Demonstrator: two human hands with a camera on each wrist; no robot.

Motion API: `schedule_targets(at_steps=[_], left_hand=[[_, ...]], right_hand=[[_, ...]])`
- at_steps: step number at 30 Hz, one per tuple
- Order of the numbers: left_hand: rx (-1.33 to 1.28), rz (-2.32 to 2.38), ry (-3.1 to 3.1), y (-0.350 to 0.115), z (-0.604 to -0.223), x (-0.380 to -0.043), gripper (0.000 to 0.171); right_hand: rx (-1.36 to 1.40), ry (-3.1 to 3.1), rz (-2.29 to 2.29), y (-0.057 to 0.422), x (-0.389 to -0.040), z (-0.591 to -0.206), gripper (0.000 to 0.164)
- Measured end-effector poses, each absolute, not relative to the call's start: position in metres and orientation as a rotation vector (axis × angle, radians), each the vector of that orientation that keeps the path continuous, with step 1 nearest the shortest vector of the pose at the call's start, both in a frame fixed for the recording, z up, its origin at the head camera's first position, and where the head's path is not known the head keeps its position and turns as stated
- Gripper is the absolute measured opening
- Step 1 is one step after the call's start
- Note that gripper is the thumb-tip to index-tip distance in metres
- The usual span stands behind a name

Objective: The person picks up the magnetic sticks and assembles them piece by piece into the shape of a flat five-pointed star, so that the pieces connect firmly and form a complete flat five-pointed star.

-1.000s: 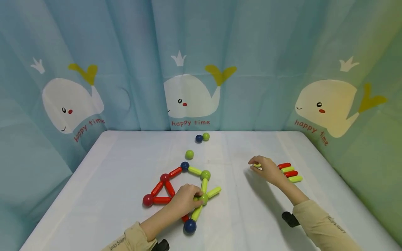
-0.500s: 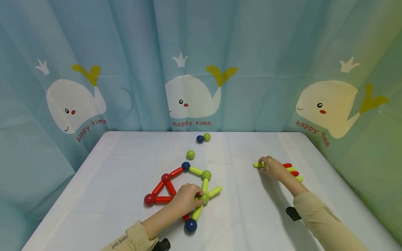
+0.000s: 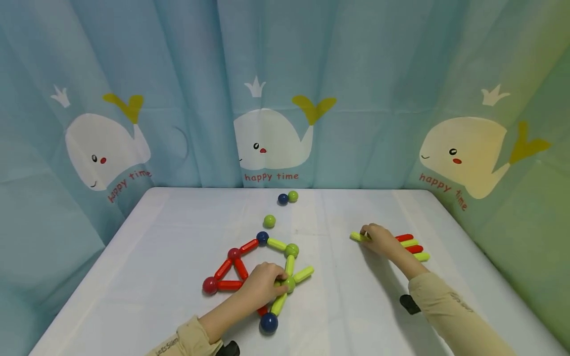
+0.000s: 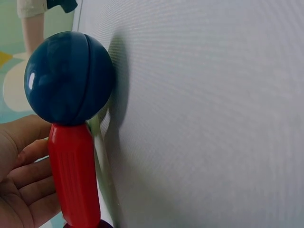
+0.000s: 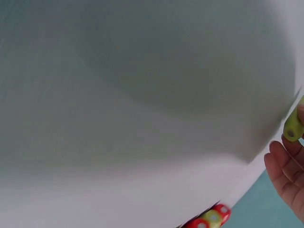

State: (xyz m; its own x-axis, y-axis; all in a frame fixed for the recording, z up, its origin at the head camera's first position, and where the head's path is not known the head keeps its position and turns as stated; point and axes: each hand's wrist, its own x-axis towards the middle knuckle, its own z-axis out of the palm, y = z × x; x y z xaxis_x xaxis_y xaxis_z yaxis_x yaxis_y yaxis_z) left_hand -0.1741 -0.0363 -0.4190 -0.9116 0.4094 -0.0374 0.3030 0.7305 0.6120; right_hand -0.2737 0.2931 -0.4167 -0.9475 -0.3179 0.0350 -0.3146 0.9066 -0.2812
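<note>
A flat figure of magnetic rods and balls lies on the table: red balls (image 3: 210, 285), red rods (image 3: 229, 285), blue balls (image 3: 269, 323) and lime-green rods (image 3: 290, 265). My left hand (image 3: 262, 283) pinches it at a lime-green ball (image 3: 290, 285), covering part of the figure. In the left wrist view, a blue ball (image 4: 71, 78) and a red rod (image 4: 75, 175) stand close before the hand (image 4: 28, 175). My right hand (image 3: 382, 242) holds a lime-green magnetic rod (image 3: 356, 237) above the table, its tip pointing left; the right wrist view shows one end of this rod (image 5: 293, 127).
Right of the right hand lies a row of red and lime-green rods (image 3: 420, 256). A loose green ball (image 3: 269, 221) rests behind the figure. Farther back, a blue ball (image 3: 283, 199) touches a green one (image 3: 293, 196). A whale-print curtain (image 3: 356, 148) hangs behind the table (image 3: 178, 212).
The rod in my right hand has been shifted in the fingers and sticks out farther to the left. That hand went slightly right, then back left. My left hand has stayed on the figure.
</note>
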Motion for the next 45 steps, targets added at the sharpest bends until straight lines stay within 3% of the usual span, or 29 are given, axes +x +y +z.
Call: schedule_targets(at_steps=[18, 27, 45], left_hand=[[0.617, 0.95, 2.782, -0.039, -0.421, -0.175, 0.019], [0.673, 0.945, 2.796, -0.04, -0.421, -0.176, 0.016], [0.775, 0.75, 2.87, -0.035, -0.416, -0.177, 0.016]], right_hand=[[-0.769, 2.984, -0.553, 0.227, -0.268, -0.413, 0.015], [-1.121, 2.724, -0.666, 0.192, -0.26, -0.417, 0.013], [-1.022, 2.534, -0.816, 0.18, -0.257, -0.417, 0.016]])
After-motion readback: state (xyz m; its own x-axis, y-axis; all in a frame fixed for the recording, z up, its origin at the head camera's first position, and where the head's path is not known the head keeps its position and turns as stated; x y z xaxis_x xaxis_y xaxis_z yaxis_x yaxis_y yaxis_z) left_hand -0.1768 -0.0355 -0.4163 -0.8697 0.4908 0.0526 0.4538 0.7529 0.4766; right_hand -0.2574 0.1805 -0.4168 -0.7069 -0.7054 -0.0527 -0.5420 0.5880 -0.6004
